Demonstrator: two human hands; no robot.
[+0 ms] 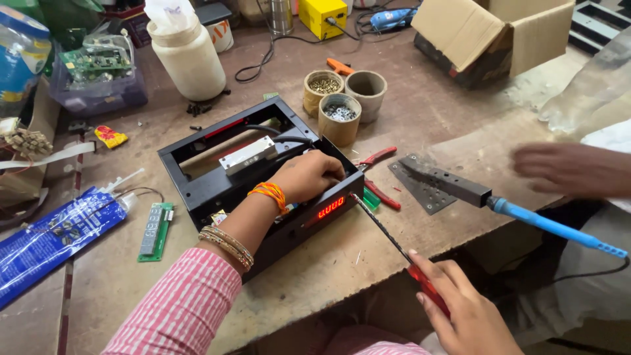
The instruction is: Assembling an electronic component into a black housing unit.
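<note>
Left hand (309, 176) cupped over the front wall of the black case (197, 172) mid-worktop (420, 112) — right hand (460, 309) gripping a screwdriver (388, 231), tip beside the red display (330, 207). Risked slipping onto the display; soldering iron (552, 227) right of case, near.

Red digit display (330, 207) on front face of black box frame (197, 190). Blue plastic packet (49, 240) left of frame. Cardboard box (499, 33) far right behind frame. Yellow-red wrapper (110, 137) left of frame.
</note>
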